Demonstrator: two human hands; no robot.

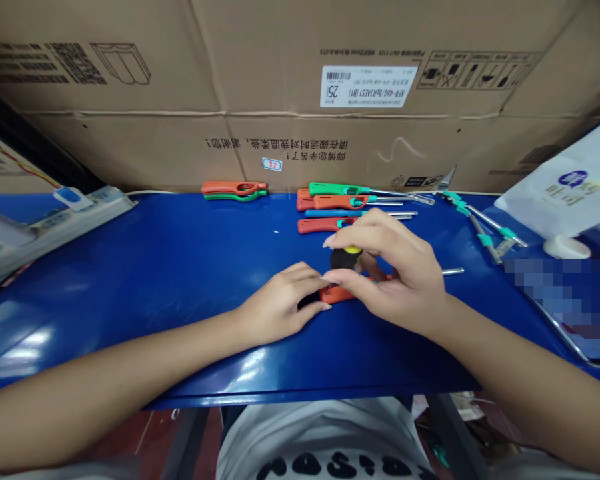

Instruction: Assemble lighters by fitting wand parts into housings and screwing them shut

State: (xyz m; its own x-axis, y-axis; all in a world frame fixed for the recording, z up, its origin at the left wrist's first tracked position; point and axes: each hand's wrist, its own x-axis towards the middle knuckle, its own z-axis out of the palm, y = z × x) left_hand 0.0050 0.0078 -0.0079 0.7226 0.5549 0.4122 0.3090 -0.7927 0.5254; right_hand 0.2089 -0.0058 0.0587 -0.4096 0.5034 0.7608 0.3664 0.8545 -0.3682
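An orange long-nosed lighter point(341, 294) lies on the blue table in front of me, its metal tube pointing right. My left hand point(285, 301) pinches the handle end between thumb and fingers. Above the lighter, my right hand point(397, 273) is closed round a stubby screwdriver point(344, 259) with a black and yellow handle. The screwdriver's tip is hidden behind my fingers. Just beyond my right hand lie several lighters with tubes, among them a green one point(335, 189), a blue one point(330, 214) and a red one point(323, 226).
Orange and green lighter shells point(234, 189) lie at the back left against a large cardboard box point(280, 80). Loose metal tubes with green pieces point(485, 230) sit at right, near a white bag point(560, 180). A power strip point(55, 227) lies along the left side.
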